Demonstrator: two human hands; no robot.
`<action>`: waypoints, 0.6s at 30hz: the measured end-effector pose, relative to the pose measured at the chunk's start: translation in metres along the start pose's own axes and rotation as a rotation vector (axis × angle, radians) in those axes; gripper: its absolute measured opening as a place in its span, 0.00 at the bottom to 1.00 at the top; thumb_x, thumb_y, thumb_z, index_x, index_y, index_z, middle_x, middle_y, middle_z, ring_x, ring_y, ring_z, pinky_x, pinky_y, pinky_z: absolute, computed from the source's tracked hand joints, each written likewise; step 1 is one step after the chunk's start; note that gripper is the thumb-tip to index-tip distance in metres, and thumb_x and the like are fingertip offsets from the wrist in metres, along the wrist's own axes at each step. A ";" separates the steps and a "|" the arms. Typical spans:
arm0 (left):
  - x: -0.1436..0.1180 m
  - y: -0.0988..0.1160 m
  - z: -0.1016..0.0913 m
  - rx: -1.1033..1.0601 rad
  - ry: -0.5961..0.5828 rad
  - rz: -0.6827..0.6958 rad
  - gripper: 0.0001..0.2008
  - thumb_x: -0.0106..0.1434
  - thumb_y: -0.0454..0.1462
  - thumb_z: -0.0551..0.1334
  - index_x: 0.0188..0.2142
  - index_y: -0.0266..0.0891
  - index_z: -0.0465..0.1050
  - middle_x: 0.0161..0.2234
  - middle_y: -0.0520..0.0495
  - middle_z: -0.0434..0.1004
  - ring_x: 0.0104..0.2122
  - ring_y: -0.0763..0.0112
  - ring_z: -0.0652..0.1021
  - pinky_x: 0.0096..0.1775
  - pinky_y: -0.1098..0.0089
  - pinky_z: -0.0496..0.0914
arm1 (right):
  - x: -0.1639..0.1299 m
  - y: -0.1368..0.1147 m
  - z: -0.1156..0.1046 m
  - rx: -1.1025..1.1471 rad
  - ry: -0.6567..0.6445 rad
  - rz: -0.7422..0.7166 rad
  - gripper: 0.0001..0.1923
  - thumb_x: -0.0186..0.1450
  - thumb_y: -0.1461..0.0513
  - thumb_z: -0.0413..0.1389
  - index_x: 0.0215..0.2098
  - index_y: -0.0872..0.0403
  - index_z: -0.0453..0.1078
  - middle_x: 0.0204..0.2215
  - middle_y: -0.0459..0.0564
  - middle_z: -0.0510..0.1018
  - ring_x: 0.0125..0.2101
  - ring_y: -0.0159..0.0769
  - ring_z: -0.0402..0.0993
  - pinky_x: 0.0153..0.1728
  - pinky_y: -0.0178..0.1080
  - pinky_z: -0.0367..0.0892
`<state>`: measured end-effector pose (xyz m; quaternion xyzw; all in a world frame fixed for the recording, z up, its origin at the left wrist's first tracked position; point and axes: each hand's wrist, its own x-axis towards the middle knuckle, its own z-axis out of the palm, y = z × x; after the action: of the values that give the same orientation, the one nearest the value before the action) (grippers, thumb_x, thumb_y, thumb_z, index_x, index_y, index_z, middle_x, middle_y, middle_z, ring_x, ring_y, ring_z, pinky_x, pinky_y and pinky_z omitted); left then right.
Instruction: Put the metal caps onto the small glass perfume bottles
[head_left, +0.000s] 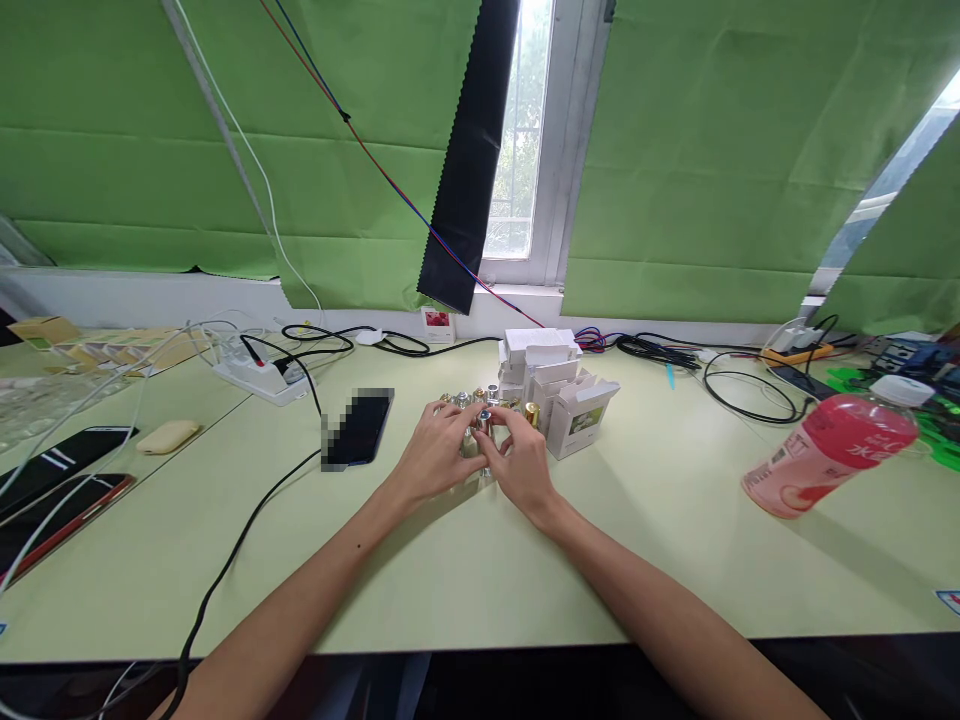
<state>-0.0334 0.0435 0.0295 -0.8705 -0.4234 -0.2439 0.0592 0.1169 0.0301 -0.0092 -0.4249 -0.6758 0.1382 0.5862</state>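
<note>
At the middle of the table my left hand (439, 450) and my right hand (523, 465) meet, fingertips closed around a small glass bottle with a shiny silver cap (484, 418). My fingers hide much of the bottle. Just behind them stand several more small bottles with silver and gold caps, partly covered by my hands. One gold-capped bottle (532, 413) shows beside my right knuckles. Small white cartons (581, 415) stand in a cluster behind and to the right of my right hand, some with raised flaps.
To the left lie a dark phone (364, 425), a cream-coloured case (169, 436), a power strip (262, 375) and more phones. A black cable (255, 530) runs over the front edge. On the right stands a pink drink bottle (832, 450), with coiled cables (660, 350) behind.
</note>
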 end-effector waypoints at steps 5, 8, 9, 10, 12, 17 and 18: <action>0.000 0.001 0.000 -0.015 -0.007 -0.008 0.24 0.59 0.40 0.63 0.55 0.40 0.66 0.43 0.43 0.78 0.43 0.56 0.76 0.55 0.54 0.63 | 0.000 0.000 0.000 0.000 0.002 0.009 0.12 0.66 0.62 0.57 0.48 0.52 0.71 0.40 0.51 0.80 0.41 0.40 0.76 0.35 0.39 0.72; 0.000 0.001 -0.001 -0.020 -0.004 -0.009 0.24 0.59 0.39 0.62 0.55 0.41 0.66 0.43 0.43 0.79 0.44 0.56 0.76 0.55 0.53 0.63 | 0.000 0.000 0.000 0.007 0.004 0.010 0.11 0.66 0.62 0.58 0.47 0.52 0.70 0.40 0.51 0.80 0.40 0.39 0.76 0.35 0.38 0.72; 0.000 0.001 -0.001 -0.020 -0.001 -0.009 0.24 0.59 0.39 0.62 0.55 0.41 0.66 0.43 0.43 0.79 0.44 0.56 0.76 0.55 0.53 0.63 | 0.000 0.000 0.000 0.008 0.003 0.010 0.11 0.65 0.62 0.58 0.46 0.52 0.70 0.40 0.51 0.79 0.40 0.38 0.76 0.35 0.38 0.72; 0.000 0.002 -0.001 -0.020 0.002 -0.008 0.24 0.59 0.39 0.62 0.55 0.41 0.66 0.43 0.43 0.79 0.43 0.56 0.76 0.55 0.52 0.63 | 0.000 0.000 0.000 0.008 0.002 0.012 0.10 0.65 0.62 0.58 0.46 0.52 0.70 0.40 0.50 0.79 0.40 0.38 0.76 0.35 0.38 0.72; 0.000 0.002 -0.001 -0.022 0.004 -0.006 0.23 0.59 0.39 0.62 0.55 0.41 0.66 0.43 0.42 0.79 0.43 0.56 0.76 0.55 0.52 0.63 | 0.000 -0.001 -0.001 0.008 -0.001 0.022 0.09 0.65 0.62 0.58 0.44 0.52 0.70 0.39 0.50 0.79 0.40 0.38 0.76 0.34 0.37 0.71; 0.000 0.002 -0.002 -0.043 0.008 -0.005 0.23 0.59 0.40 0.62 0.54 0.41 0.66 0.43 0.43 0.79 0.43 0.56 0.77 0.55 0.51 0.63 | 0.001 -0.002 -0.001 0.005 -0.001 0.045 0.07 0.65 0.63 0.59 0.42 0.52 0.71 0.38 0.50 0.79 0.38 0.38 0.76 0.33 0.37 0.71; 0.000 0.002 -0.002 -0.045 0.008 -0.007 0.23 0.59 0.41 0.62 0.54 0.42 0.66 0.43 0.43 0.79 0.44 0.56 0.77 0.55 0.51 0.63 | 0.001 -0.003 -0.001 0.006 -0.001 0.047 0.08 0.65 0.63 0.59 0.43 0.52 0.71 0.38 0.50 0.80 0.39 0.38 0.76 0.33 0.37 0.71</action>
<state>-0.0323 0.0415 0.0321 -0.8690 -0.4208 -0.2570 0.0404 0.1166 0.0289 -0.0066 -0.4388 -0.6655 0.1542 0.5837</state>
